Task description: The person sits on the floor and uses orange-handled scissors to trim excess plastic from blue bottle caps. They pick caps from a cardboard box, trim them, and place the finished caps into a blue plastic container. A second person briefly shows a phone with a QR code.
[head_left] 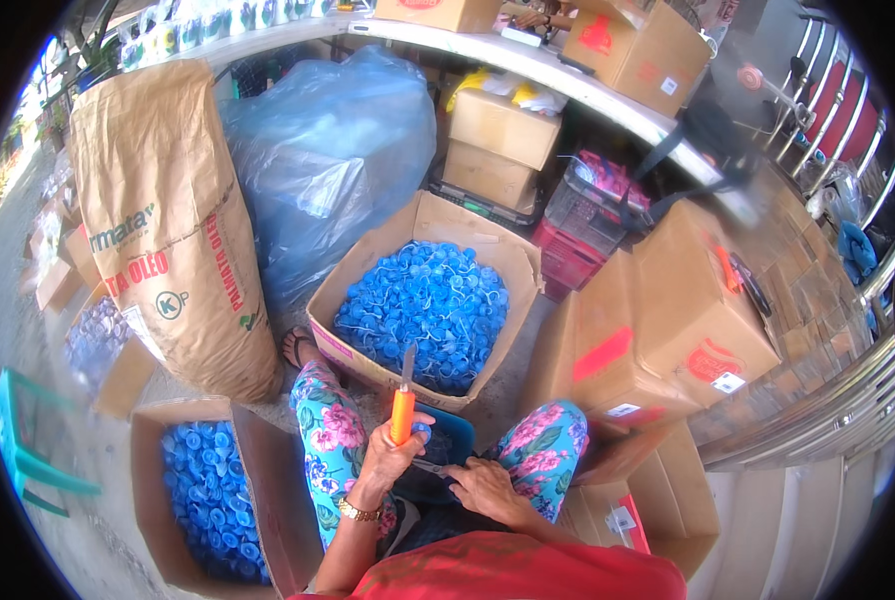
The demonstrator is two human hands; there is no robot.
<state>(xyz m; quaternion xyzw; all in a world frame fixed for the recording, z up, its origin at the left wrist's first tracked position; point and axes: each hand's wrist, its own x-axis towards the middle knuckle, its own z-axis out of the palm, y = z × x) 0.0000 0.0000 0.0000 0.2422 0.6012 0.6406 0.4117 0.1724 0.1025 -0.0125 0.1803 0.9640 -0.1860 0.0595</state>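
Knife: orange-handled knife (402, 400), blade up, clenched in left hand (392, 450) over the lap.
Cap: small blue cap (422, 429) touching left fingers.
Right hand (482, 487): fingers curled on dark blue tray (452, 430); what it grips, cannot tell.
Ahead: open carton (367, 345) heaped with blue caps (422, 310).
Left: second carton (152, 480) of caps, brown paper sack (167, 220).

Just ahead of the left hand (392, 450) an open carton of blue caps (422, 310) blocks the way forward, and the tall paper sack (172, 230) walls off its far left. Beside the right hand (487, 490), stacked cardboard boxes (657, 340) crowd close. Free room lies only above both hands and the knees, and over the second cap carton (207, 490) to the left.
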